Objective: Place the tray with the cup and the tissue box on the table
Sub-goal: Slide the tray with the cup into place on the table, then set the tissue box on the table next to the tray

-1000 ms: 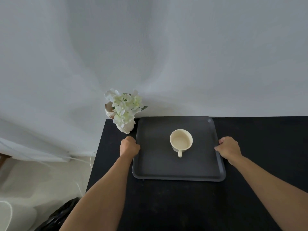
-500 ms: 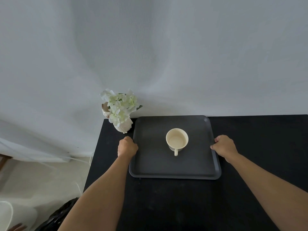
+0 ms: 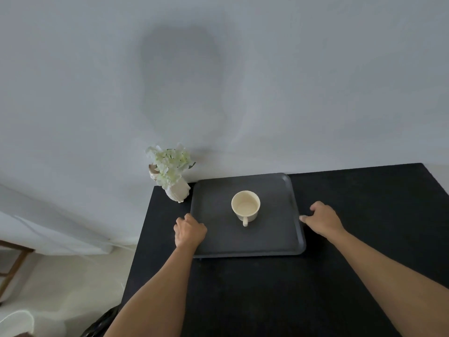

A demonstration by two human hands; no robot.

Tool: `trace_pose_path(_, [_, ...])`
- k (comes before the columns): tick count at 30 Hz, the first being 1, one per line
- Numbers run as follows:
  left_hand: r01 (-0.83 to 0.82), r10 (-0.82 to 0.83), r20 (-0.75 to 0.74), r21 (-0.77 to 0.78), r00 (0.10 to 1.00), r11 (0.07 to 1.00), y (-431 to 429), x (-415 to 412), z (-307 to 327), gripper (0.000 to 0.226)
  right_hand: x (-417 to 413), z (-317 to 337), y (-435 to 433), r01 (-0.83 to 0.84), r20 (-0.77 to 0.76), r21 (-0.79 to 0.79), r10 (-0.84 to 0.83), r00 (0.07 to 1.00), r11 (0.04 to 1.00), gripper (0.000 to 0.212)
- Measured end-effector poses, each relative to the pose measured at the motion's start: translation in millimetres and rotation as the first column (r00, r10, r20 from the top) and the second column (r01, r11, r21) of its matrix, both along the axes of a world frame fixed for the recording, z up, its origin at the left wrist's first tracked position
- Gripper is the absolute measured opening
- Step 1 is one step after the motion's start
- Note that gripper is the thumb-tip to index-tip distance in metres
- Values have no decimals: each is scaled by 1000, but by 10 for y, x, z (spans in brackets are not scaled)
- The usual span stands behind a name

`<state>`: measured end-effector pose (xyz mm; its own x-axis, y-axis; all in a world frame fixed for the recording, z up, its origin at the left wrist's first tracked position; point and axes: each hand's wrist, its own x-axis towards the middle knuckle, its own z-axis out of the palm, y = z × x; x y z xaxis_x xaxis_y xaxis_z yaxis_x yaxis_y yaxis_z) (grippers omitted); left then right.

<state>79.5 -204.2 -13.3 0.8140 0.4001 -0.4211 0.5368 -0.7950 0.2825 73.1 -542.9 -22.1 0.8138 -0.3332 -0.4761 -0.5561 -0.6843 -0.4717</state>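
Observation:
A dark grey tray (image 3: 218,242) lies flat on the black table (image 3: 267,300), its far edge close to the wall. A cream cup (image 3: 246,206) stands upright near the tray's middle, handle towards me. My left hand (image 3: 189,231) is curled over the tray's left rim. At the right rim, my right hand (image 3: 322,218) touches the tray only with its thumb tip, the fingers loose and apart. No tissue box is in view.
A white vase of pale flowers (image 3: 173,177) stands at the table's back left corner, just left of the tray. The wall runs right behind the table. The table's left edge drops to a light floor (image 3: 73,283).
The tray has stayed put on the table. My right hand has slid back off the right rim and loosened; my left hand keeps its hold.

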Motion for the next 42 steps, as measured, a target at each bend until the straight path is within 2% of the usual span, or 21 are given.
trace_pose_path(6, [36,-36,2,-42,999,998,-247,-376,209,50,-482,327,-211,6,-7,-28,-7,1000,1000,54])
trace_pose_path(16, [145,-139,43,-201,989,969,-791,-1347,522,50,-1697,949,-483,14,52,-127,-7,999,992,52])
trace_pose_path(21, [219,-211,58,-299,976,929,-1232,-1869,604,48,-2285,1161,-782,59,88,-187,-43,995,981,48])
trace_pose_path(28, [274,-299,16,-450,954,850,-1980,-2514,600,65,-2802,1358,-1378,153,126,-239,-126,984,959,50])
trace_pose_path(35, [255,-323,-35,-537,946,804,-2874,-3061,507,71,-3120,1348,-2235,281,162,-204,-251,954,938,47])
trace_pose_path(42, [109,-225,-121,-604,967,789,-3888,-3381,447,78,-3243,1076,-3035,279,151,-149,-257,955,949,54])
